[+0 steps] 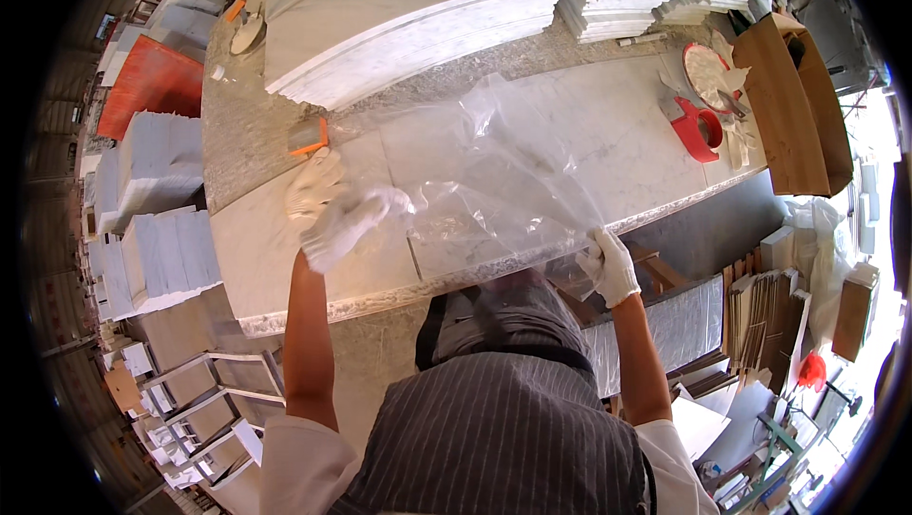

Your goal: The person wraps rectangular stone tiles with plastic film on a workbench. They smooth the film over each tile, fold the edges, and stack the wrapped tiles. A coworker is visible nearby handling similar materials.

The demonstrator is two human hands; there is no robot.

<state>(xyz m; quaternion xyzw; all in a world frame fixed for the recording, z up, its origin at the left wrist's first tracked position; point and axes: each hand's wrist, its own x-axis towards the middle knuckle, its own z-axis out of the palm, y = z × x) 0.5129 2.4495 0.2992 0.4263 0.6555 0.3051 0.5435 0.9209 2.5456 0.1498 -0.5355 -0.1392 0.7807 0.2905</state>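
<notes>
A clear plastic sheet or bag (475, 201) stretches, crumpled and shiny, over the pale marble slabs (617, 116) of the bench. My left hand (353, 222), in a white glove and slightly blurred, pinches its left edge. At the lower right corner, by the bench's front edge, my gloved right hand (610, 266) is closed on the same plastic. A loose off-white work glove (313, 187) lies on the slab just beyond my left hand. Beside it is an orange-edged tool (308, 138), partly covered by the glove.
Stacked marble slabs (408, 30) line the back of the bench. On the right are a red tape dispenser (698, 128), a round red-rimmed container (706, 76) and an open cardboard box (793, 106). A metal frame (214, 391) stands on the floor at left.
</notes>
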